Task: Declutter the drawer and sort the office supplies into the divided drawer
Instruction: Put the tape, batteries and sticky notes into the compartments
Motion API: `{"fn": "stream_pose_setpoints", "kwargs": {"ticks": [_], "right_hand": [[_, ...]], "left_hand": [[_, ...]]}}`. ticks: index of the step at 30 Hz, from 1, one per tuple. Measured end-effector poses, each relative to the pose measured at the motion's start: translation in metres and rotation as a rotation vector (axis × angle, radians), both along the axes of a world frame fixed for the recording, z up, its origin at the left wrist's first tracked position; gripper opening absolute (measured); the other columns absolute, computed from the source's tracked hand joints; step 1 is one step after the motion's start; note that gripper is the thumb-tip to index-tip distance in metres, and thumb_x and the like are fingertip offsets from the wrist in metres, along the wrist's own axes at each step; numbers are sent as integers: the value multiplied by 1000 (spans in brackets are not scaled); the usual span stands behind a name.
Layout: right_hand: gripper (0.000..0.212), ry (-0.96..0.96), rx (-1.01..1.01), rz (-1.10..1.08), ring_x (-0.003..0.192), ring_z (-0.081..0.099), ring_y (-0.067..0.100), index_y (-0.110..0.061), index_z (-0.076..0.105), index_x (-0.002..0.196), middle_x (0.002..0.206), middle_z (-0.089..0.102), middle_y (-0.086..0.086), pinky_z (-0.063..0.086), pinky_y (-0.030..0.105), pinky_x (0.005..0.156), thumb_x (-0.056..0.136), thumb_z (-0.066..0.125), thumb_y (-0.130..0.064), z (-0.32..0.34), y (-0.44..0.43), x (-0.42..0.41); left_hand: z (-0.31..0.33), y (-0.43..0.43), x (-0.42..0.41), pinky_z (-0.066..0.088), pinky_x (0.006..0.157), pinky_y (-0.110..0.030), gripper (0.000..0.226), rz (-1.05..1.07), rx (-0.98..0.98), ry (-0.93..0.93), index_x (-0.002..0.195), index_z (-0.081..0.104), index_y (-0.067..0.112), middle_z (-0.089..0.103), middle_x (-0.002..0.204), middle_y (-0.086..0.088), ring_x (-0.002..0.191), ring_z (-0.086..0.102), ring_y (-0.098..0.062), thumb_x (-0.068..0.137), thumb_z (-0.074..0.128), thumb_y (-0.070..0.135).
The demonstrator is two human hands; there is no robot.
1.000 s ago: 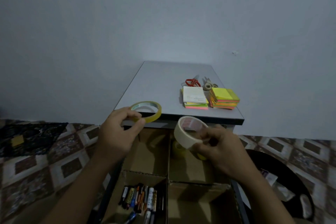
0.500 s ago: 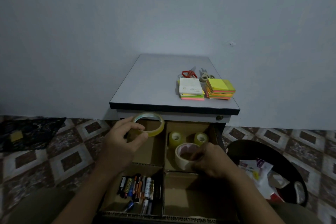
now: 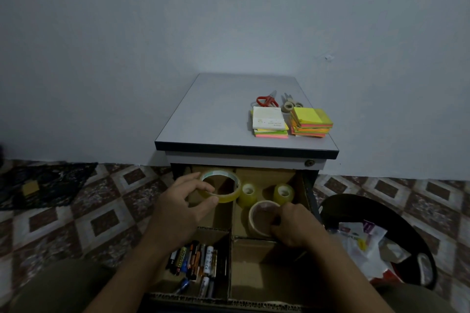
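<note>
Gripping a clear tape roll (image 3: 220, 187), the left hand (image 3: 181, 208) hovers over the drawer (image 3: 302, 194); the right hand (image 3: 295, 225) holds a masking tape roll (image 3: 262, 218) inside.

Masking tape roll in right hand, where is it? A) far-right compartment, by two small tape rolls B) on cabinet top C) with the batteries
A: the right hand holds the masking tape roll low in the far-right compartment, near the two small tape rolls; the batteries lie in the near-left one.
</note>
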State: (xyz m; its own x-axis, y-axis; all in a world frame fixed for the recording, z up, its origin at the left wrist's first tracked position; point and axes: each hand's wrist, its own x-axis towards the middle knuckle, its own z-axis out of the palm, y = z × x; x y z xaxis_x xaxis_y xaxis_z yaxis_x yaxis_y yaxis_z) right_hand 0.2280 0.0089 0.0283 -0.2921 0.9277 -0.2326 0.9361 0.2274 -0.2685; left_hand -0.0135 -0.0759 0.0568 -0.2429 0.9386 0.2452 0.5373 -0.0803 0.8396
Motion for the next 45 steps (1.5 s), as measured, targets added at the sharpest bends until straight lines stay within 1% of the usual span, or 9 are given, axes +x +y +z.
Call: {"fn": "stream_pose_setpoints", "kwargs": {"ticks": [5, 11, 14, 17, 21, 26, 31, 38, 45], "right_hand": [[27, 118, 3, -33, 92, 67, 19, -16, 65, 114, 106, 68, 6, 59, 35, 82, 90, 60, -28, -2, -2, 4], [15, 584, 238, -298, 75, 63, 7, -25, 63, 109, 92, 61, -11, 54, 24, 64, 96, 58, -22, 15, -11, 26], [13, 775, 264, -404, 79, 65, 10, -27, 65, 105, 93, 67, -7, 59, 34, 69, 94, 59, -21, 23, -10, 41], [12, 920, 217, -466, 82, 68, 13, -28, 65, 99, 87, 70, -3, 59, 45, 77, 93, 61, -19, 25, -11, 47], [12, 957, 195, -479, 82, 69, 14, -26, 64, 100, 90, 70, -2, 60, 45, 77, 94, 60, -17, 22, -13, 47], [12, 961, 207, -483, 82, 68, 14, -25, 65, 102, 92, 69, -2, 60, 42, 75, 94, 60, -18, 21, -12, 46], [12, 933, 200, -486, 79, 67, 13, -24, 65, 102, 91, 69, -1, 54, 29, 63, 95, 59, -17, 18, -11, 46], [14, 821, 219, -464, 77, 66, 10, -26, 65, 105, 90, 67, -6, 59, 37, 71, 94, 60, -19, 14, -12, 45], [14, 799, 222, -454, 78, 66, 8, -28, 65, 104, 91, 67, -8, 59, 38, 73, 93, 60, -20, 14, -13, 44]], "left_hand": [[-7, 2, 14, 44, 108, -41, 14, -55, 26, 36, 95, 73, 33, 56, 122, 16, 124, 47, 1, 83, 77, 29], [-13, 15, 39, 46, 106, -39, 14, -89, -47, 44, 94, 75, 32, 53, 125, 13, 123, 50, -7, 81, 80, 32], [-13, 23, 54, 42, 100, -27, 15, -183, -123, 139, 98, 73, 34, 49, 128, 16, 123, 47, -5, 84, 76, 40], [-12, 32, 67, 44, 95, -28, 22, -212, -170, 314, 105, 72, 35, 49, 131, 16, 121, 48, -7, 87, 71, 46], [-9, 45, 70, 46, 95, -34, 29, -240, -166, 514, 109, 72, 35, 52, 132, 11, 121, 50, -10, 87, 67, 53], [-20, 51, 73, 40, 106, -36, 28, -283, -210, 484, 107, 74, 33, 53, 139, 8, 128, 46, -12, 85, 70, 51], [-35, 51, 76, 34, 110, -43, 28, -293, -235, 474, 106, 74, 36, 52, 136, 9, 133, 33, -9, 83, 71, 51], [-28, 50, 78, 38, 108, -40, 26, -319, -313, 602, 103, 73, 36, 53, 126, 6, 130, 35, -13, 83, 72, 51], [-9, 47, 84, 32, 115, -43, 24, -325, -462, 642, 108, 72, 33, 41, 138, -2, 135, 35, -20, 87, 70, 45]]}}
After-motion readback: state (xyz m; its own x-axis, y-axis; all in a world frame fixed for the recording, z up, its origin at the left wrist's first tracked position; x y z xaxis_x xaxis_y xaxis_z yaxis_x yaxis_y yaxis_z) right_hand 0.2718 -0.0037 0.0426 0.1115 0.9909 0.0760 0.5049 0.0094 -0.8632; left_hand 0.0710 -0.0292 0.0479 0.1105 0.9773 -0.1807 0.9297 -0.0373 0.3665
